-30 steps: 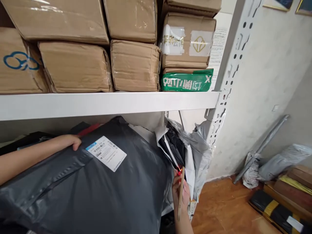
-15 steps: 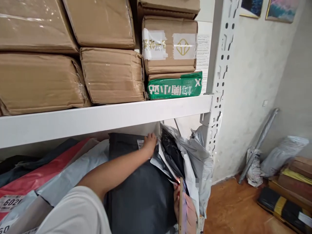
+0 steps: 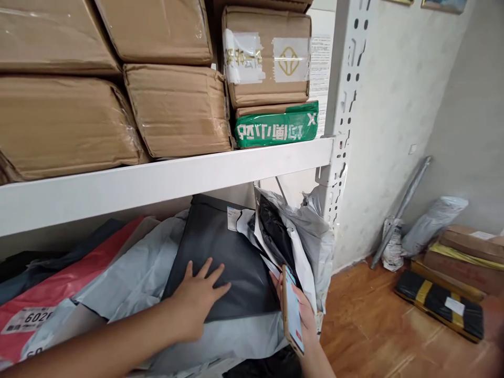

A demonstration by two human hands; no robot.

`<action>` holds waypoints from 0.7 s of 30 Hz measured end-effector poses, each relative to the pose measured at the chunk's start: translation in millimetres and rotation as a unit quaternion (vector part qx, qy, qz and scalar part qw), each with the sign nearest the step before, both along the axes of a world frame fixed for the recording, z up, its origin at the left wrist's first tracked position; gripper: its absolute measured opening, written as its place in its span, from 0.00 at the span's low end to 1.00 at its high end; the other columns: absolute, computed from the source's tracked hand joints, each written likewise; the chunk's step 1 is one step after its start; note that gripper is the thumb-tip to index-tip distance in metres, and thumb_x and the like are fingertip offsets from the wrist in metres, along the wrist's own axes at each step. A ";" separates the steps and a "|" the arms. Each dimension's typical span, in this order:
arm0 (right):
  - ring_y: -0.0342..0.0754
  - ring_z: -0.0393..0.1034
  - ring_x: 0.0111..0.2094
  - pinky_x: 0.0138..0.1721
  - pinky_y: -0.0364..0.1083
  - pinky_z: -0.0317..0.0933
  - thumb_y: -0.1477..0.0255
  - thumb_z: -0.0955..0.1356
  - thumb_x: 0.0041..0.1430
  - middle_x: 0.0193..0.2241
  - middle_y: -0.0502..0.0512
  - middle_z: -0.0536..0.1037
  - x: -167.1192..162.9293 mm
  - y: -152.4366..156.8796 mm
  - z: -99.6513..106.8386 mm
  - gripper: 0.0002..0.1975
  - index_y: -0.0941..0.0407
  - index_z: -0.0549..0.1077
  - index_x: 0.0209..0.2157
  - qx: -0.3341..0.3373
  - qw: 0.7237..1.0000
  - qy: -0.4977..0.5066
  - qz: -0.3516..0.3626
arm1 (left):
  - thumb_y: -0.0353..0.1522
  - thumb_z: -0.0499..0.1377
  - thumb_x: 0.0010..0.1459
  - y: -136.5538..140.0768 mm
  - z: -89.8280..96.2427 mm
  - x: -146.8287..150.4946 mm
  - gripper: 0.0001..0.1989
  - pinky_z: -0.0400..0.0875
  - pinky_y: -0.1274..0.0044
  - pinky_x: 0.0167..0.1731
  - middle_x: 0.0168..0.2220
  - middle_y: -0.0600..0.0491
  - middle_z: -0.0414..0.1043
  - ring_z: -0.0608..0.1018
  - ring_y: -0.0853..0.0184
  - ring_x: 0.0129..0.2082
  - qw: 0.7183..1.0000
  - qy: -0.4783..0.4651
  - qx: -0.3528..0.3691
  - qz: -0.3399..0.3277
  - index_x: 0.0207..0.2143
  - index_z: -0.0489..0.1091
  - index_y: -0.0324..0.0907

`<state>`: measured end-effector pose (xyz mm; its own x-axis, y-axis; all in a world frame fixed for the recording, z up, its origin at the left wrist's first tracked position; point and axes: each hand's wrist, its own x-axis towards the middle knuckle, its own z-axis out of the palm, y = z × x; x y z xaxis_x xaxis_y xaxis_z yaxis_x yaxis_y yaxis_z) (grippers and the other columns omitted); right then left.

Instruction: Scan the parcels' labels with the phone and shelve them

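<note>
My left hand lies with spread fingers on a dark grey plastic mailer bag, which leans back among other parcels on the lower shelf. A white label shows at the mailer's upper edge. In my right hand is a smartphone, held upright just right of the mailer, its lit screen partly facing me. Behind the phone stand packed grey and white poly bags and a black one. Under the dark mailer lies a pale grey bag.
Cardboard boxes fill the shelf above, over a white beam. A perforated metal post bounds the right side. Red and grey bags lie left. Wrapped parcels sit on the brown floor at right.
My left hand has come down from the mailer's top edge onto its front. The mailer now tilts, uncovering the pale bag below. The phone has turned, showing its screen.
</note>
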<state>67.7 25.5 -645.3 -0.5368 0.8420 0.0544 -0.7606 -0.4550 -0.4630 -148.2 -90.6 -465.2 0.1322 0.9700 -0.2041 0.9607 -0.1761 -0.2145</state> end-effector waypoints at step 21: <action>0.60 0.78 0.40 0.44 0.54 0.65 0.75 0.67 0.53 0.41 0.67 0.82 30.0 -104.6 75.1 0.26 0.64 0.63 0.55 -0.137 0.977 -0.089 0.138 | 0.29 0.53 0.55 168.4 -59.2 28.2 0.30 0.64 0.65 0.53 0.63 0.35 0.52 0.69 0.52 0.55 0.987 -0.028 0.159 -0.006 0.61 0.58 0.34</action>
<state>97.7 -79.1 -570.2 -0.7257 0.6337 -0.2679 -0.5102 -0.7569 -0.4085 -120.1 77.7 -524.3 0.1462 0.9822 0.1178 0.9711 -0.1198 -0.2063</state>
